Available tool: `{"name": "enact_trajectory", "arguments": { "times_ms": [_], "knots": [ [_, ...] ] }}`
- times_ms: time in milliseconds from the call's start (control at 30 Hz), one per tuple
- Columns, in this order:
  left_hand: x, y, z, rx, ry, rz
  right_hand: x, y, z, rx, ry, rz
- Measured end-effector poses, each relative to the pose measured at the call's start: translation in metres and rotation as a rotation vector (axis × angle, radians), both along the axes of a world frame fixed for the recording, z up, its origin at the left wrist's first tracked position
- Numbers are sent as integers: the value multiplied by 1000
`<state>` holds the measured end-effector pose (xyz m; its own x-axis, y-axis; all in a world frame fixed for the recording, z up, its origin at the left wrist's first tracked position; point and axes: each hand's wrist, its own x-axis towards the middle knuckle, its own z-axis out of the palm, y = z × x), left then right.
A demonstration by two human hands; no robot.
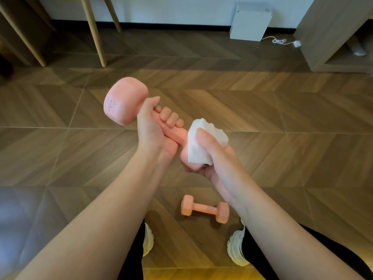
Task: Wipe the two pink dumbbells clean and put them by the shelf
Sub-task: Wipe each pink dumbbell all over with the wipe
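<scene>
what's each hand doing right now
Left hand: closed around the handle of the held pink dumbbell.
Right hand: closed on a white wipe, pressed to that dumbbell's lower head.

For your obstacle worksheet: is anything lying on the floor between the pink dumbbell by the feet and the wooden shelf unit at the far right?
Nothing visible: bare wooden floor runs from the pink floor dumbbell to the wooden shelf unit.

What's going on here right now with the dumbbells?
A person is cleaning one pink dumbbell held up in front of them. The left hand grips its handle, while the right hand presses a white wipe around the lower end. The second dumbbell lies on the wood floor between the person's white shoes, untouched. The shelf unit stands at the far right; neither dumbbell is beside it yet.
</scene>
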<state>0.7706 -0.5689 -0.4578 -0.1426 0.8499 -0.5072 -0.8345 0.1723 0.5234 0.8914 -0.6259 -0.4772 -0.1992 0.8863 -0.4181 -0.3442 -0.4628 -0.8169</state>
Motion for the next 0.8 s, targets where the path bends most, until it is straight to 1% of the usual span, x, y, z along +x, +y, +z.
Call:
{"name": "enact_trajectory", "arguments": {
  "times_ms": [133, 267, 400, 500, 567, 700, 733, 800],
  "knots": [
    [-4, 3, 2, 6, -33, 10, 7, 0, -1, 2, 78, 31],
    [-3, 0, 2, 15, -38, -4, 4, -5, -1, 55, -6, 24],
    [1, 0, 2, 19, -4, -37, 1, -1, -3, -24, -9, -32],
    [-1, 3, 1, -10, -32, -19, 11, 0, -1, -24, 58, 52],
    [-1, 3, -1, -23, -47, -12, 15, -3, -3, 10, 35, 85],
    [3, 2, -3, -24, -17, -39, 3, -5, -8, -9, -65, 1],
    [4, 2, -3, -25, -15, -47, 2, -4, -9, -27, -60, -23],
    [5, 3, -2, -25, -26, -54, 5, -2, -6, -46, 6, -35]
  ]
}}
